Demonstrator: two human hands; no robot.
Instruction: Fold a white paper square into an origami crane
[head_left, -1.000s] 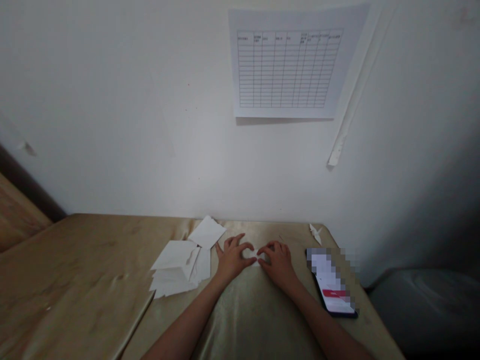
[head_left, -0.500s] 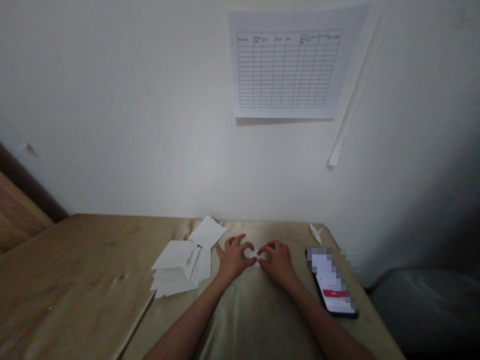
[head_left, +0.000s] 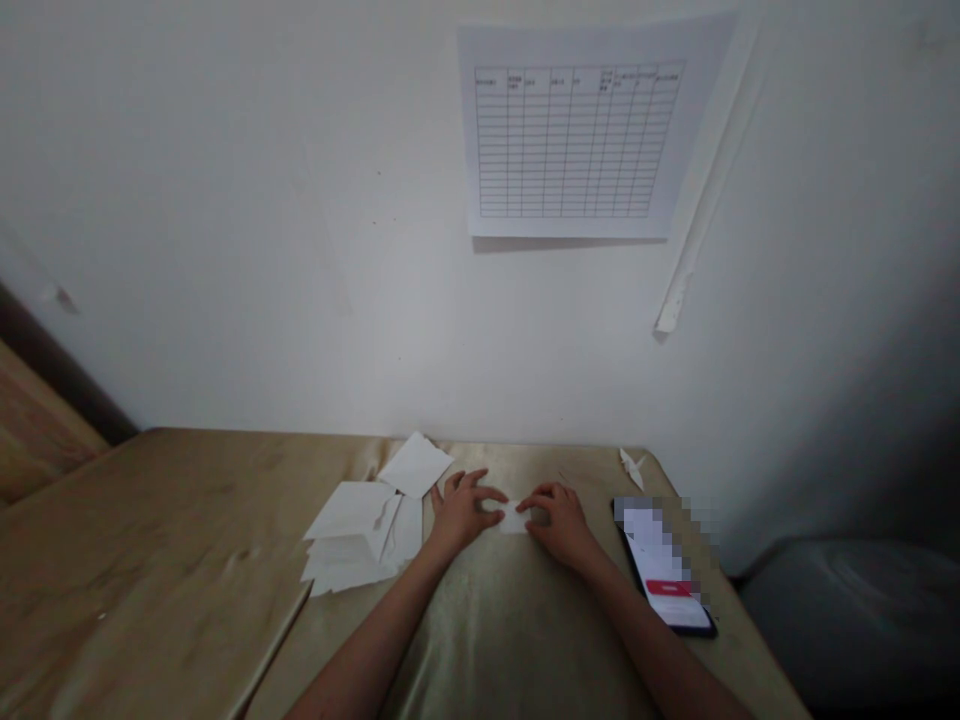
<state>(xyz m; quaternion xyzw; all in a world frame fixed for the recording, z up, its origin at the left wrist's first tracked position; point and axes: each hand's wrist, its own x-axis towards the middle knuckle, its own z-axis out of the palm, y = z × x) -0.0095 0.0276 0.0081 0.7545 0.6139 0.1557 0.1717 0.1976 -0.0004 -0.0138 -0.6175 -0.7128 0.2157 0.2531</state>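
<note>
Head view: two hands [head_left: 459,512] [head_left: 559,522], one small paper [head_left: 513,521] between, one phone [head_left: 660,575].

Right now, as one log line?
small white paper piece: on shiny tan surface, between left hand and right hand | overlapping white paper sheets: left of hands | lit black rectangular smartphone: right of hands

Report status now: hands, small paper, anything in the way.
Left hand and right hand open, either side of small paper. Paper on tabletop. Loose sheets left, phone right, neither between hands.
</note>
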